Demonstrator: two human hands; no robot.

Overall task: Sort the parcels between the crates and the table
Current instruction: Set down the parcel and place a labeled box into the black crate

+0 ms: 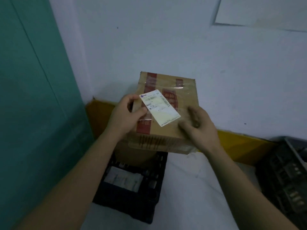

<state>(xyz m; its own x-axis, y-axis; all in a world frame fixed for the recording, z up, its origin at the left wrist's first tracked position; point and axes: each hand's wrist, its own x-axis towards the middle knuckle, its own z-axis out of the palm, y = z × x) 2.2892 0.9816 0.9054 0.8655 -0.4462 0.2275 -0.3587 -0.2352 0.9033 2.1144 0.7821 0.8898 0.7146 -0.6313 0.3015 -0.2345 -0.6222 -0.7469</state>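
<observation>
A brown cardboard parcel (167,100) with red printed tape and a white shipping label is held in the air in front of me, above a black plastic crate (132,205) on the floor. My left hand (124,115) grips the parcel's left edge, thumb on top beside the label. My right hand (197,125) grips its right front corner with curled fingers. Inside the crate lies a pale wrapped parcel (123,179).
A second black crate (285,176) stands at the right edge. A yellow skirting strip (240,143) runs along the white wall. A green panel (33,97) fills the left side. The floor between the crates is pale.
</observation>
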